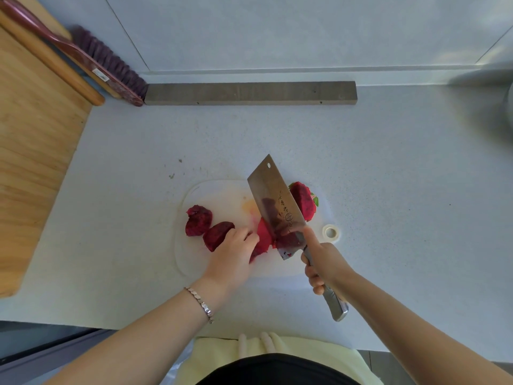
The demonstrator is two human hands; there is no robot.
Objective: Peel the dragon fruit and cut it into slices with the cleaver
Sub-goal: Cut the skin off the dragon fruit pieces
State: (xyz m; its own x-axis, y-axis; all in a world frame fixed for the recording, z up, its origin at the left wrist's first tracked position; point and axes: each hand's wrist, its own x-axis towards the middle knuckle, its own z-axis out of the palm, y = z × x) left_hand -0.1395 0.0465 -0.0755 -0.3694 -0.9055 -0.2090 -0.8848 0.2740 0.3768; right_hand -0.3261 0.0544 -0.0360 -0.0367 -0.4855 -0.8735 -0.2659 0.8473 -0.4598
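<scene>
On a white cutting board (222,193) lie two peeled magenta dragon fruit chunks (198,220) (218,235) at the left. My left hand (236,255) holds down a piece of dragon fruit with pink skin (263,236) in the board's middle. My right hand (323,266) grips the steel handle of the cleaver (273,204), forefinger stretched along the blade. The blade slants over the held piece, its heel down in the fruit. Another dragon fruit piece (304,201), with a bit of green and pink skin, lies behind the blade at the board's right.
A roll of white tape (331,232) sits just right of the board. A large wooden board (36,151), a rolling pin (52,61) and a purple brush (108,65) are at the left. A grey wooden bar (249,93) lies along the back of the counter.
</scene>
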